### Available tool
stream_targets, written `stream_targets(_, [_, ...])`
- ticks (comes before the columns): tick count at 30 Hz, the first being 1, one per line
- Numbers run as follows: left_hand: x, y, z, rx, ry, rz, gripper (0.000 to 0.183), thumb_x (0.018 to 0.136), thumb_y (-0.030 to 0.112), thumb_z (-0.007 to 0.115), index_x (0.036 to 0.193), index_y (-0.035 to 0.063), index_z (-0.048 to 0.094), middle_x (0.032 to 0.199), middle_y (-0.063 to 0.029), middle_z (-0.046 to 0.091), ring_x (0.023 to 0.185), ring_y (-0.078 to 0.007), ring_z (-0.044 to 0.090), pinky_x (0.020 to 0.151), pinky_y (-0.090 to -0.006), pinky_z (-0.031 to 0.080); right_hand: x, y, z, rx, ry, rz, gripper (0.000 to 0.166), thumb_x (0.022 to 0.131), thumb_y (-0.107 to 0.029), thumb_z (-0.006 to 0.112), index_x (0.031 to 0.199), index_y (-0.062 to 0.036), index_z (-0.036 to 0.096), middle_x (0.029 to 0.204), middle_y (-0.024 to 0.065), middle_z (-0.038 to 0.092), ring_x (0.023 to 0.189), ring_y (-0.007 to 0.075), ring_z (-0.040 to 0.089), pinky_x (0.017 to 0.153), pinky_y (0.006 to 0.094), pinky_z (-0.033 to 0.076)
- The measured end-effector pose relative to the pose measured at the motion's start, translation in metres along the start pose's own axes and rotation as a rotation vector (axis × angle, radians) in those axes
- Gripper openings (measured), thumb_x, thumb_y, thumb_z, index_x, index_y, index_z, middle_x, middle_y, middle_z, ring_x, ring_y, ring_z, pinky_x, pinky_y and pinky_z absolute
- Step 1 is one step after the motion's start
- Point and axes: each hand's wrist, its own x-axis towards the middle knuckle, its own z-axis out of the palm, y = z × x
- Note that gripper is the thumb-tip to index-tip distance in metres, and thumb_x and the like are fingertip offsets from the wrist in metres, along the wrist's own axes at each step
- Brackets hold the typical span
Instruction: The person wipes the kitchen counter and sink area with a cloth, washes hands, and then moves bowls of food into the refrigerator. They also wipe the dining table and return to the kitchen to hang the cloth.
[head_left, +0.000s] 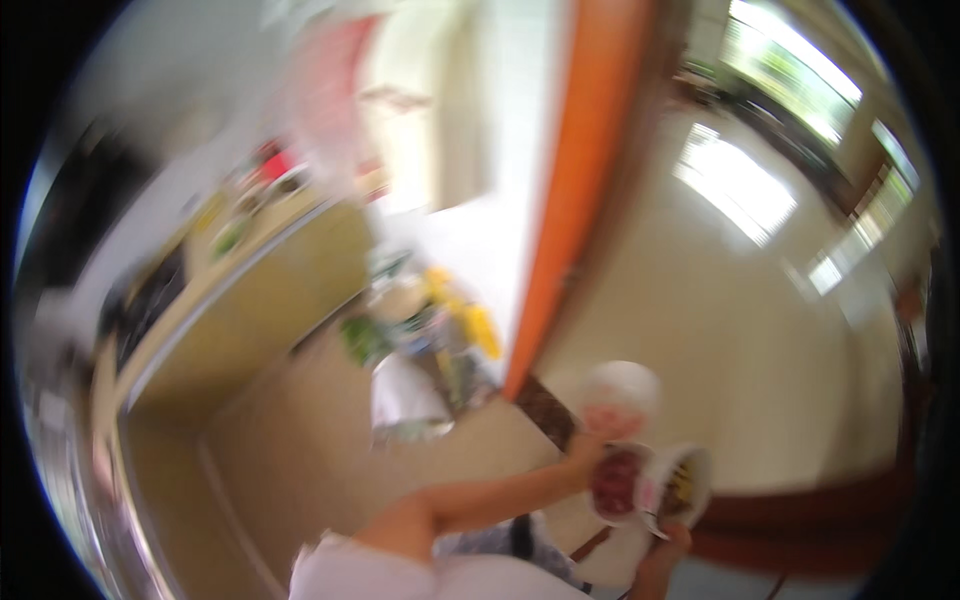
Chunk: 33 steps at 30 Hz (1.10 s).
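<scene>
My left hand (589, 456) is at the lower middle right, closed on the rim area of a white bowl (621, 382) with pinkish contents. Against the same hand is a second bowl (616, 484) holding dark red pieces; how it is supported is blurred. My right hand (671, 541) grips a white bowl (705, 480) with yellow and brown food in it, tilted in this view. This bowl touches or nearly touches the dark red one. The fingers are partly hidden by the bowls.
An orange door frame (574, 187) stands ahead, with a dark stone threshold (546, 409) at its foot. A kitchen counter (247, 255) carries several items at the left. Bags and yellow things lie near a white bag (405, 397) on the floor. A glossy tiled floor (750, 322) extends beyond.
</scene>
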Motion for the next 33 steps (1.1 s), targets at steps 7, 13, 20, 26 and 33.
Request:
stream_targets(7, [0.124, -0.082, 0.063, 0.257, 0.411, 0.157, 0.043, 0.079, 0.032, 0.053, 0.111, 0.0041, 0.047, 0.102, -0.0142, 0.057, 0.092, -0.0242, 0.055, 0.082, -0.0317, 0.042, 0.109, -0.032, 0.068, -0.468, -0.414, -0.43, 0.03, 0.07, -0.018, 0.046, 0.094, -0.0021, 0.055, 0.095, 0.0128, 0.054, 0.084, 0.0232, 0.052, 0.078, 0.032, 0.042])
stream_targets(13, [0.218, -0.108, 0.117, 0.329, 0.633, 0.294, 0.051, 0.073, 0.037, 0.058, 0.108, 0.0001, 0.05, 0.096, -0.0187, 0.059, 0.09, -0.0274, 0.057, 0.08, -0.033, 0.042, 0.208, -0.085, 0.078, -0.703, -0.694, -0.646, 0.029, 0.075, -0.017, 0.049, 0.1, -0.0043, 0.055, 0.098, 0.0155, 0.055, 0.087, 0.0241, 0.053, 0.078, 0.0318, 0.043])
stream_targets(20, [0.323, -0.075, 0.2, 0.107, 0.62, 0.424, 0.043, 0.075, 0.025, 0.055, 0.109, -0.0009, 0.05, 0.098, -0.015, 0.058, 0.089, -0.024, 0.056, 0.08, -0.0319, 0.042, 0.392, -0.198, 0.046, -1.244, -0.625, -1.295, 0.029, 0.08, -0.016, 0.053, 0.107, -0.0069, 0.056, 0.101, 0.0187, 0.056, 0.091, 0.0253, 0.054, 0.078, 0.0314, 0.043])
stream_targets(26, [0.437, -0.058, 0.253, -0.046, 0.78, 0.663, 0.034, 0.073, 0.022, 0.055, 0.097, -0.0032, 0.056, 0.086, -0.0157, 0.061, 0.08, -0.0201, 0.059, 0.07, -0.0306, 0.045, 0.553, -0.247, 0.091, -0.672, -0.85, -0.563, 0.026, 0.084, -0.016, 0.049, 0.096, 0.0051, 0.057, 0.094, 0.0138, 0.057, 0.084, 0.0224, 0.053, 0.074, 0.0313, 0.043])
stream_targets(33, [0.55, 0.014, 0.282, -0.175, 0.855, 0.802, 0.029, 0.077, 0.008, 0.05, 0.104, -0.0006, 0.052, 0.09, -0.0074, 0.058, 0.08, -0.0165, 0.055, 0.072, -0.0276, 0.044, 0.729, -0.246, 0.194, -0.64, -0.933, -0.223, 0.025, 0.079, -0.014, 0.052, 0.097, 0.0041, 0.057, 0.09, 0.0074, 0.056, 0.08, 0.0192, 0.052, 0.068, 0.0305, 0.044])
